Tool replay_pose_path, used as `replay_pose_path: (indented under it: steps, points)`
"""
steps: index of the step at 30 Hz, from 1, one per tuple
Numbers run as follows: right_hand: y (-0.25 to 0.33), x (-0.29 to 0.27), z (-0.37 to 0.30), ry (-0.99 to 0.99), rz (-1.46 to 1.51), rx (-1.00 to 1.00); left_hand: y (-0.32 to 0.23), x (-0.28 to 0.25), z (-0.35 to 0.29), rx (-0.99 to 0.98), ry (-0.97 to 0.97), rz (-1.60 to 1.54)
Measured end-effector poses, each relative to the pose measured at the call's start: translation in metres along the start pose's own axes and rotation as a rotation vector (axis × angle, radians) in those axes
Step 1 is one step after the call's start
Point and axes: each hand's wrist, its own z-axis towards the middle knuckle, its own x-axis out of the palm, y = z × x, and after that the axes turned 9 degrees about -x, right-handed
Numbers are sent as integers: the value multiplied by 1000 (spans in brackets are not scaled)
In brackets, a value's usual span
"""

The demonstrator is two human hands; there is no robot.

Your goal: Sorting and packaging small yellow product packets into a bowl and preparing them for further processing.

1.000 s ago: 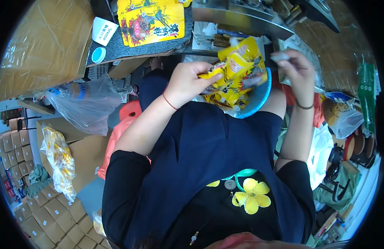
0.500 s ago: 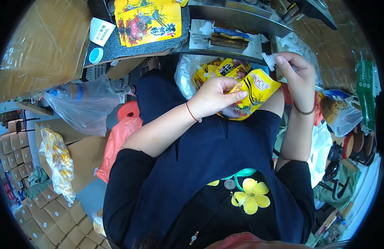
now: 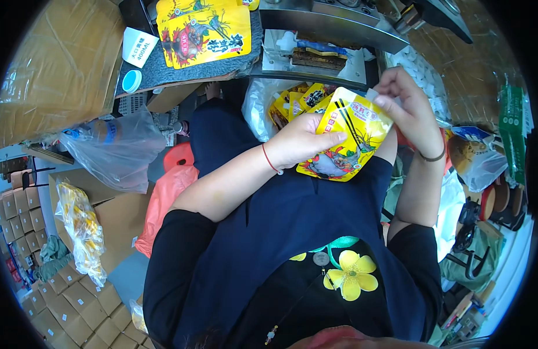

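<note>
I look down over a navy apron [image 3: 280, 215] worn above a dark top with a yellow flower [image 3: 351, 276] on the chest. Beyond it I have 2 bare hands at work. The left hand [image 3: 301, 141] grips a yellow pouch [image 3: 351, 139] by its left edge, thumb across the front; the pouch is tilted above the lap. The right hand [image 3: 410, 109] is narrowed to a pinch on a small white piece [image 3: 372, 93] at the pouch's upper corner; I can't tell whether the 2 are joined. Just past the left hand, more pouches [image 3: 307, 100] lie heaped beside a clear liner [image 3: 258, 109]. Farther off, on the worktop [image 3: 155, 70], I see overlapping flat packs [image 3: 206, 39], a blue-green cap [image 3: 131, 82] and a white cup [image 3: 139, 47]. At far left, brown boxes [image 3: 62, 314] stand in rows.
</note>
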Motion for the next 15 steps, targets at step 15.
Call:
replay_pose_path:
  steps: [15]
  points:
    - [-28, 6, -25, -163, -136, 123, -58, -73, 5, 413, -819, 744]
